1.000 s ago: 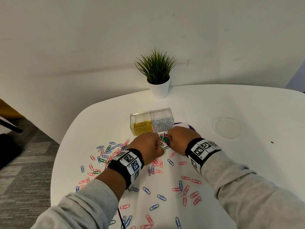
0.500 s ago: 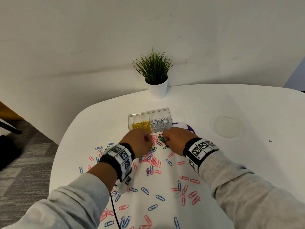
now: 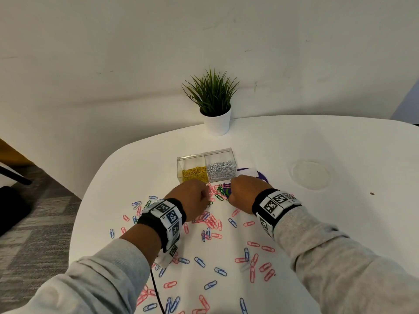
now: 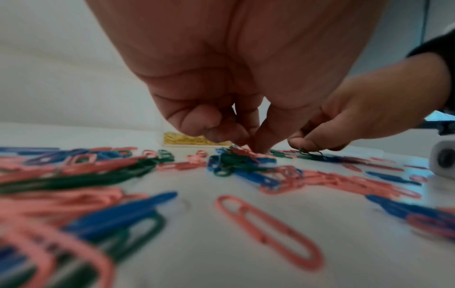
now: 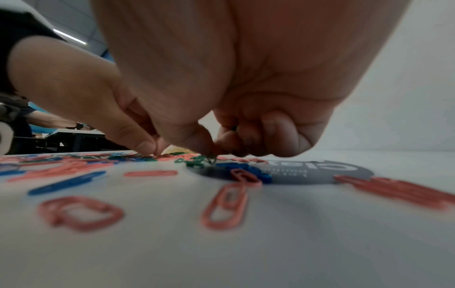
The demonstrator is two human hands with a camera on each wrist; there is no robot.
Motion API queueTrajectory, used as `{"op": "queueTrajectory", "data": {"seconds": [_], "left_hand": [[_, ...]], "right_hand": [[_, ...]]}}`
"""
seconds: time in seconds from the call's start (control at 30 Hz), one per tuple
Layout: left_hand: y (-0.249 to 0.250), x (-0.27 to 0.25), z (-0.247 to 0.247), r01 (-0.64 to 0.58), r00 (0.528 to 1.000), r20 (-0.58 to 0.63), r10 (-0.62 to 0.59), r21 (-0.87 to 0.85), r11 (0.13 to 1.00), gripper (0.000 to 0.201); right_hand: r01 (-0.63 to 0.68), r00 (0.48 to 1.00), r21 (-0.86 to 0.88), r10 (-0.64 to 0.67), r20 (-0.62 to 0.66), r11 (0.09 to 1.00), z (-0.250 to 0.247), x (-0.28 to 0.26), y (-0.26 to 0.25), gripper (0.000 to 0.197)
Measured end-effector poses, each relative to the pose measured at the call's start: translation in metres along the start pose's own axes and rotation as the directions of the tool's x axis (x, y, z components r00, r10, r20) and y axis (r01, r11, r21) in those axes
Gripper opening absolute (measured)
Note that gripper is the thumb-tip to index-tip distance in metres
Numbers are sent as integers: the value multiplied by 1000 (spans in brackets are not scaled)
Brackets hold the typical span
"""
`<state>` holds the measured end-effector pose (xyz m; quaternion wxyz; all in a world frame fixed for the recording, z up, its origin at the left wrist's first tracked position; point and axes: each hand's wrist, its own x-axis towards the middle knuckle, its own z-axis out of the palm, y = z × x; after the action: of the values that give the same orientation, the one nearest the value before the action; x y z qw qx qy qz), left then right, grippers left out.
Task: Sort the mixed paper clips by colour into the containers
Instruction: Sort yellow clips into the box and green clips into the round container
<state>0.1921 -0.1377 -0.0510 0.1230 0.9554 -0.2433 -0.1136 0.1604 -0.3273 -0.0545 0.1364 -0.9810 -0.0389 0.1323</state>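
Observation:
A clear two-part box (image 3: 205, 155) stands mid-table, with yellow clips (image 3: 194, 174) in its left half and silver clips (image 3: 221, 171) in its right. Pink, blue and green clips (image 3: 213, 225) lie scattered in front of it. My left hand (image 3: 192, 199) is curled, its thumb and fingertips (image 4: 258, 150) pressed together on a mixed heap of clips (image 4: 241, 161); which clip they pinch is unclear. My right hand (image 3: 241, 193) is just right of it and pinches a green clip (image 5: 210, 160) at the table surface.
A dark purple disc (image 3: 263, 176) lies under my right hand, with blue clips on it (image 5: 246, 169). A potted plant (image 3: 217, 122) stands behind the box. The table's curved edge (image 3: 90, 191) falls off to the left over carpet.
My left hand shifted a little to the left, then held still in front of the box. My right hand has stayed at the green clips by the disc.

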Motion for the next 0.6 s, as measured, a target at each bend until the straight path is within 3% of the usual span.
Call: {"op": "queueTrajectory", "data": {"seconds": [0.13, 0.27, 0.33, 0.43, 0.6], "left_hand": [[-8, -2, -9, 31, 998, -51, -34, -52, 998, 15], [-8, -5, -7, 39, 999, -7, -38, 62, 997, 11], [-6, -5, -4, 46, 999, 16, -48, 123, 991, 18], [-2, -8, -1, 53, 998, 8, -55, 149, 987, 15], [-3, -17, -1, 21, 995, 97, -33, 121, 992, 19]], "right_hand": [[-7, 998, 97, 12, -54, 995, -2, 1, -2, 12], [39, 995, 86, -30, -97, 996, -4, -3, -1, 15], [58, 997, 62, -55, -48, 996, -5, -5, -1, 2], [48, 998, 66, -50, 25, 997, -5, -5, -2, 15], [50, 999, -22, -50, 9, 999, -1, -7, 0, 14]]}}
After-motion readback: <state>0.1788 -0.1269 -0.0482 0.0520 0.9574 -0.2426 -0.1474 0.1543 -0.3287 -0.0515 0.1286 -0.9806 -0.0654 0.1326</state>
